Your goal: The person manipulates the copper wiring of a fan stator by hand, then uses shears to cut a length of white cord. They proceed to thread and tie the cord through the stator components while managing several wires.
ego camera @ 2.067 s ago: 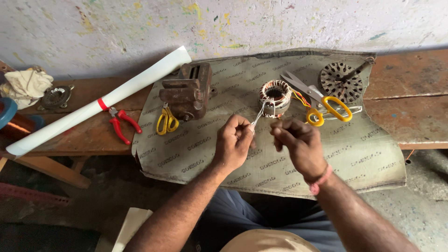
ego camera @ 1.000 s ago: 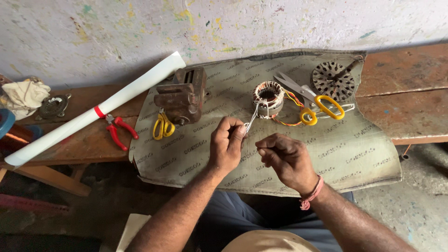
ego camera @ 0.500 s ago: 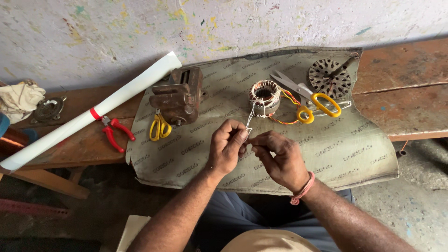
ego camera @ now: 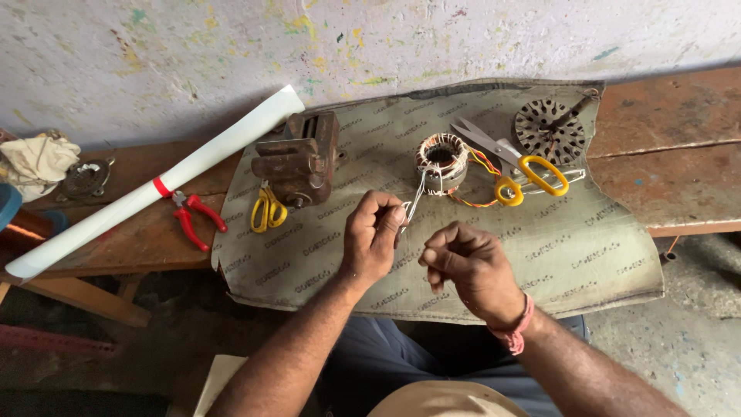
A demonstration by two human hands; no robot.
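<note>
Two bare hands at work over a grey-green mat spread on a wooden tabletop.

Left hand: fingers pressed together, pinching a thin pale wire that runs up to a small wound stator coil. The coil stands on the mat, just beyond the hands, with orange and yellow leads trailing to its right.

Right hand: fingers curled into a loose fist just right of the left hand, apart from it; whether a wire end sits inside the curl cannot be told, though it seems likely. A pink cord band circles the wrist.

Items on the mat:
- yellow-handled scissors, blades pointing up and left, just right of the coil;
- slotted round metal disc, far right corner;
- rusty bench vise, left edge;
- small yellow-handled snips, just below the vise.

Items on bare wood, left of the mat:
- red-handled pliers;
- long white roll with a red band, lying slantwise;
- crumpled cloth, far left.
</note>
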